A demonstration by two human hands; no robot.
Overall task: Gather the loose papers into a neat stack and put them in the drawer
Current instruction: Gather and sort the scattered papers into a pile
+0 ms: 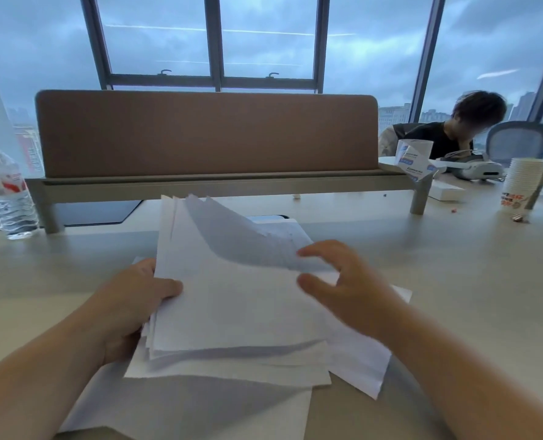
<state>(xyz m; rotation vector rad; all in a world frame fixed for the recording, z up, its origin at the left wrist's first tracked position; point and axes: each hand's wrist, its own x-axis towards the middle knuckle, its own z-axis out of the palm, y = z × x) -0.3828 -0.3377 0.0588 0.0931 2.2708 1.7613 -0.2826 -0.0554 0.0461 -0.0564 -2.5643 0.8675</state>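
A bundle of white papers (232, 300) is lifted off the desk, its far end raised and the sheets fanned unevenly. My left hand (130, 303) grips the bundle's left edge, thumb on top. At the bundle's right side my right hand (340, 281) has its fingers spread, fingertips and thumb touching the edges of the upper sheets. More loose sheets (200, 404) lie flat on the desk beneath, skewed, some poking out toward the front and right. No drawer is in view.
A brown divider panel (206, 134) stands along the desk's far side. A water bottle (3, 192) is at far left. A stack of paper cups (522, 185) and a tissue pack (413, 160) sit at right, where another person sits.
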